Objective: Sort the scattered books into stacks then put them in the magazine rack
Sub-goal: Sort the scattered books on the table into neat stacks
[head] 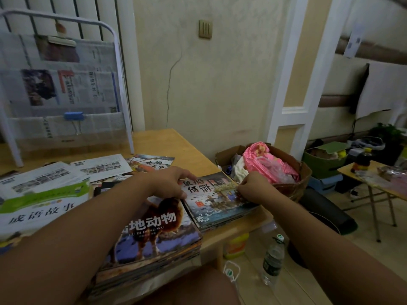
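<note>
Two book stacks built near desk (171, 139) edge: camel book stack (154, 234) & boat book stack (218, 201) at right. Left hand (170, 183) flat on boat book, grip open; right hand (250, 188) pinching its right edge. More loose books (44, 194) left, unsorted. Magazine rack (66, 84) far left, only newspapers in it. About halfway w/ sorting; rack step not started.

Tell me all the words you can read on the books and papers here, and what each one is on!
"草船借箭": top book of the right stack, under both hands.
"地动物" and "DI DONG WU": camel book; the start of each is hidden by the left arm.
"成语故事": green and white book.
"大闹天宫": far book, partly hidden.
Newspapers in the rack and loose sheets: too blurred to read.
</note>
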